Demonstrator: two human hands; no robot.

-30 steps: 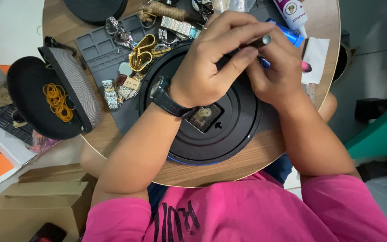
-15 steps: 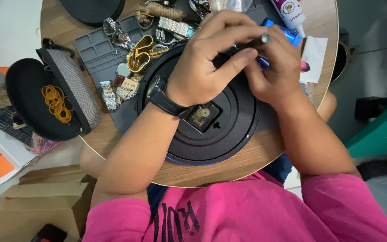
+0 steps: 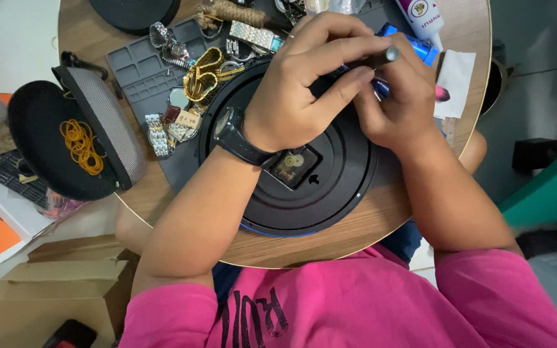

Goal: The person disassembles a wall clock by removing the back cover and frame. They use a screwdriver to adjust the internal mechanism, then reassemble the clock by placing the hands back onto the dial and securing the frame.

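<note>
A large round black plastic wall clock [image 3: 320, 187] lies face down in the middle of the round wooden desk [image 3: 369, 241], its small square movement [image 3: 294, 166] showing brass-coloured parts near the centre. Both hands are bunched at the clock's far rim. The left hand [image 3: 304, 87], with a black wristwatch [image 3: 236, 136] on its wrist, is curled tightly around a slim dark pen-like tool [image 3: 372, 60] whose grey tip sticks out past the fingers. The right hand [image 3: 401, 106] is closed just beside it, fingers pressed against the same spot; it seems to pinch something small and blue, though the fingers hide it.

The clock's back is still in one piece and the movement sits in its recess, so the work looks to be at an early or middle stage, centred on the rim rather than the mechanism.

Left of the clock a grey compartment mat [image 3: 140, 67] carries silver metal watch bracelets [image 3: 159, 135] and a gold-coloured band [image 3: 204, 76]. Further left, an open black oval case [image 3: 66, 145] holds yellow rubber bands [image 3: 80, 145]. A white bottle [image 3: 423, 16] and a white paper slip [image 3: 456, 80] lie at the far right edge.
</note>
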